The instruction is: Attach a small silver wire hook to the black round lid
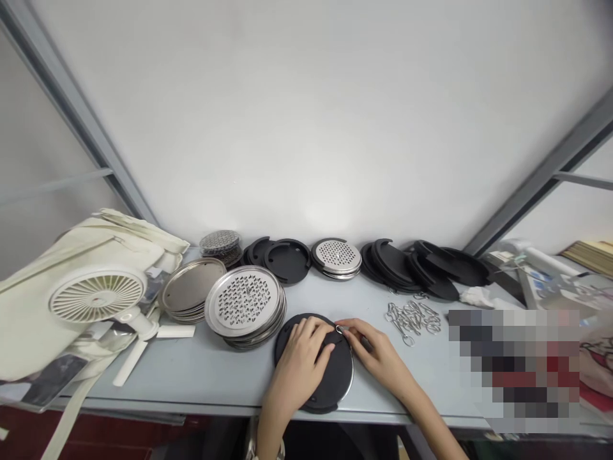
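A round black plastic disc with a shiny metal edge along its right side lies near the table's front. My left hand rests on top of it, fingers spread and thumb apart, index fingertip close to a small wire hook. The thumb and index finger of my right hand pinch that hook at the disc's upper right edge. Several similar wire hooks lie in a loose pile on the right. To the left stands a stack of perforated metal grater plates.
Plain metal discs are stacked behind the graters. Black holders and more black holders line the wall, with a grater-topped stack between them. A white fan and cream bag occupy the left. Tissue lies right.
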`<state>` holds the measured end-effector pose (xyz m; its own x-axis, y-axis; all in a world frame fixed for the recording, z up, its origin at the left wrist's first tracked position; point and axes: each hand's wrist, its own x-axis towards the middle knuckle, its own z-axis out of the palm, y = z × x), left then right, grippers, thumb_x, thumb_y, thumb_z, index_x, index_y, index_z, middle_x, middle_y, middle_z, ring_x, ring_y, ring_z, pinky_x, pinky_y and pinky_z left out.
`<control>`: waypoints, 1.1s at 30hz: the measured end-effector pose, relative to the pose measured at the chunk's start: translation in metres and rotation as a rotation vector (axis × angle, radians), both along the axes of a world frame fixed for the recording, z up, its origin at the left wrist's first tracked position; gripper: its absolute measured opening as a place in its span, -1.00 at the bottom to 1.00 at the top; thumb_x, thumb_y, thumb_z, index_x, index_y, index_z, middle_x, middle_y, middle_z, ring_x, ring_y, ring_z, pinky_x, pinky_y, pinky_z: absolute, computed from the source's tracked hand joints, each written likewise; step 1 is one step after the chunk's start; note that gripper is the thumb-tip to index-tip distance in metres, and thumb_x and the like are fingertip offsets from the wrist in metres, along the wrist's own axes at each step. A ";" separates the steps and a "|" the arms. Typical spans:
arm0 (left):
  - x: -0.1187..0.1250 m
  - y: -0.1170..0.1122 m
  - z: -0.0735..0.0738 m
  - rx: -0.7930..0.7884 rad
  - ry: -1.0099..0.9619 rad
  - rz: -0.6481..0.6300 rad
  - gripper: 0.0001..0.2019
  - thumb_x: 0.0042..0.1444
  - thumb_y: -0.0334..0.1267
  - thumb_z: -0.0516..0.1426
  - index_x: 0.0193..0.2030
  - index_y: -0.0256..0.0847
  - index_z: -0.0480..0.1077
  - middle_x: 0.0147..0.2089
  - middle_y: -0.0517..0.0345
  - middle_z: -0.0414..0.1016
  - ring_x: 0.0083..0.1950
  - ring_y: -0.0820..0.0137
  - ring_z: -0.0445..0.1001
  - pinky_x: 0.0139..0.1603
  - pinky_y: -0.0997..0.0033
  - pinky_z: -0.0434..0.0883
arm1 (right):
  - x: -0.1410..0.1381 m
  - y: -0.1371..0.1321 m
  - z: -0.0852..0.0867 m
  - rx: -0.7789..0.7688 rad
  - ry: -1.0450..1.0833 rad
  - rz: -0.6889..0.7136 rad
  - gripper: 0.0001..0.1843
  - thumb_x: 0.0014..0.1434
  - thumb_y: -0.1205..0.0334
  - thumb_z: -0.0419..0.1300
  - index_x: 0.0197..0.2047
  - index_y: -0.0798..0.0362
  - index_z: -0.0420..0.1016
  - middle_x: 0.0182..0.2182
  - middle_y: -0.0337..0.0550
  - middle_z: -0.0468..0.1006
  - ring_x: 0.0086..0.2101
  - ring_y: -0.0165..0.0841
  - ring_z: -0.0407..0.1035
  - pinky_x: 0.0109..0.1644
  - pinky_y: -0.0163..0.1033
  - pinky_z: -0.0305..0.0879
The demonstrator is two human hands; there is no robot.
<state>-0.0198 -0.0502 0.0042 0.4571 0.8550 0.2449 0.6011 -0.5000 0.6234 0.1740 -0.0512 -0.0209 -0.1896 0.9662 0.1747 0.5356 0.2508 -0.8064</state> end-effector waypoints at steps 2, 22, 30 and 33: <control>0.000 0.000 0.000 -0.005 -0.005 -0.007 -0.79 0.25 -0.33 0.00 -0.02 -0.05 0.31 -0.02 0.16 0.34 0.00 0.31 0.31 0.04 0.22 0.31 | 0.000 0.000 0.001 -0.004 -0.007 0.016 -0.67 0.33 0.12 -0.04 0.05 0.02 0.39 -0.39 -0.21 0.49 -0.39 -0.37 0.35 -0.25 -0.29 0.29; 0.000 -0.002 -0.005 0.031 -0.055 0.019 -0.82 0.24 -0.34 0.01 -0.05 -0.10 0.32 -0.05 0.13 0.35 -0.01 0.31 0.32 0.04 0.21 0.33 | -0.003 -0.004 0.002 0.049 -0.107 0.012 -0.75 0.27 0.16 -0.01 -0.07 0.06 0.39 -0.50 -0.25 0.40 -0.47 -0.40 0.27 -0.37 -0.31 0.26; 0.001 -0.005 -0.005 0.146 -0.005 0.039 -0.82 0.23 -0.41 0.01 -0.13 -0.11 0.36 -0.16 0.18 0.41 -0.09 0.35 0.36 -0.03 0.27 0.33 | 0.000 -0.004 0.001 0.156 -0.077 0.008 -0.67 0.32 0.13 -0.04 -0.06 0.04 0.49 -0.28 -0.07 0.49 -0.29 -0.31 0.40 -0.17 -0.24 0.35; 0.002 -0.008 -0.006 0.240 0.000 0.071 -0.79 0.24 -0.45 -0.03 -0.16 -0.14 0.38 -0.20 0.16 0.44 -0.15 0.36 0.38 -0.07 0.27 0.32 | 0.002 -0.003 0.000 0.198 -0.069 -0.054 -0.64 0.32 0.12 -0.03 -0.04 0.05 0.52 -0.31 -0.07 0.46 -0.30 -0.31 0.40 -0.20 -0.25 0.36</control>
